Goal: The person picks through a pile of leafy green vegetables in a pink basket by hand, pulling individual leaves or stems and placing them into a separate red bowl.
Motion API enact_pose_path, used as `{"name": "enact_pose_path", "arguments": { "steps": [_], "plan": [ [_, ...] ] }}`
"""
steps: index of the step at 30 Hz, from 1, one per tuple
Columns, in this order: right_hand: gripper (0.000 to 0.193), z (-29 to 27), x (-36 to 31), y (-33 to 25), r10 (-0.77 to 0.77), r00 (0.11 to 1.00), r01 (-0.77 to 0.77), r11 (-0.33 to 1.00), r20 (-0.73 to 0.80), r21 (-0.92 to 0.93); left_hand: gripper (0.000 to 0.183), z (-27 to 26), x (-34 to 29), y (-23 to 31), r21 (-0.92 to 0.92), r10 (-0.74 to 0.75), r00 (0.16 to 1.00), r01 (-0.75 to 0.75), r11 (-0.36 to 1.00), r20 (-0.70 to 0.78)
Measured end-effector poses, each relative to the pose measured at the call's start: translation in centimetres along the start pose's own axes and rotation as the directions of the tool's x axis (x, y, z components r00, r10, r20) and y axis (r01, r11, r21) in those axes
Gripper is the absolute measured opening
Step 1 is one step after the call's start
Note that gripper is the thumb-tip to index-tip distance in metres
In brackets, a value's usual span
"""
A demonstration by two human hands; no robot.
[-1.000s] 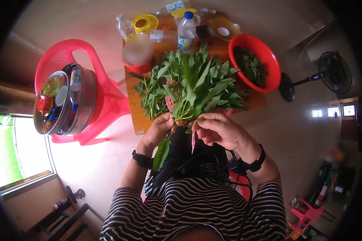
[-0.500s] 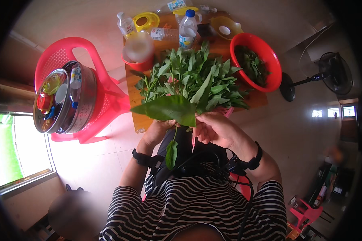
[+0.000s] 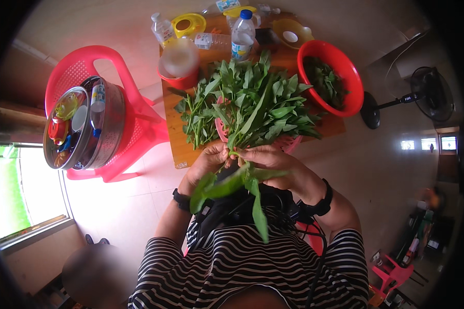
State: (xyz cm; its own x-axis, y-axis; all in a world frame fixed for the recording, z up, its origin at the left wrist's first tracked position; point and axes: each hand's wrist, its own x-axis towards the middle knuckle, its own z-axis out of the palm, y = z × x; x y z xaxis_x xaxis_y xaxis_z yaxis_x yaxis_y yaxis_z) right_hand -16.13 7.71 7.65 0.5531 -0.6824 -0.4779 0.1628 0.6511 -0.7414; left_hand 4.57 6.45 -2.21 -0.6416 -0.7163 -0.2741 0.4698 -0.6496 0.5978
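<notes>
My left hand (image 3: 212,159) and my right hand (image 3: 266,160) are close together at the near edge of the table, both closed on one leafy green stem (image 3: 234,153) that looks like water spinach. Its long leaves (image 3: 227,186) hang down toward my lap, and another leaf points away over the pile. Just beyond my hands, a large heap of the same greens (image 3: 273,98) lies in and over a pink basket (image 3: 292,144). More stems (image 3: 198,131) lie on the wood to its left. At the right, a red basin (image 3: 357,85) holds loose leaves (image 3: 322,82).
The wooden table (image 3: 183,149) also carries a red bucket (image 3: 183,81), a blue-capped bottle (image 3: 243,36), other plastic bottles and yellow lids (image 3: 188,24). Left of it, a pink chair (image 3: 129,77) bears metal pots (image 3: 111,134). A black fan (image 3: 430,95) stands at right.
The stem's broad leaves have swung from above my hands to below them, toward my lap. My hands have drawn together, pinching the stem.
</notes>
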Motion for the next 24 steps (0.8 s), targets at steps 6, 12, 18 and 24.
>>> {"name": "enact_pose_path", "arguments": {
  "steps": [6, 12, 18, 24],
  "plan": [
    [0.023, -1.1, 0.4, -0.1, 0.131, 0.985, -0.14, 0.987, 0.109, 0.081, 0.034, -1.4, 0.3, -0.7, -0.055, 0.054, 0.998, -0.053, 0.997, 0.017],
    [0.021, -3.5, 0.4, 1.7, -0.077, 0.991, 0.108, 0.946, 0.112, -0.305, 0.032, -0.6, 0.5, -0.2, 0.003, -0.002, 0.999, 0.003, 1.0, -0.039],
    [0.015, -2.4, -0.8, -0.5, -0.428, 0.885, 0.258, 0.124, 0.183, -0.958, 0.02, 0.5, -0.1, 1.0, 0.149, 0.066, 0.983, -0.041, 0.988, -0.17],
    [0.017, -2.1, -0.4, -0.4, -0.621, 0.782, 0.141, 0.096, 0.051, -0.985, 0.016, 3.4, -0.3, 2.2, 0.368, 0.156, 0.966, -0.071, 0.927, -0.206]
  ]
}}
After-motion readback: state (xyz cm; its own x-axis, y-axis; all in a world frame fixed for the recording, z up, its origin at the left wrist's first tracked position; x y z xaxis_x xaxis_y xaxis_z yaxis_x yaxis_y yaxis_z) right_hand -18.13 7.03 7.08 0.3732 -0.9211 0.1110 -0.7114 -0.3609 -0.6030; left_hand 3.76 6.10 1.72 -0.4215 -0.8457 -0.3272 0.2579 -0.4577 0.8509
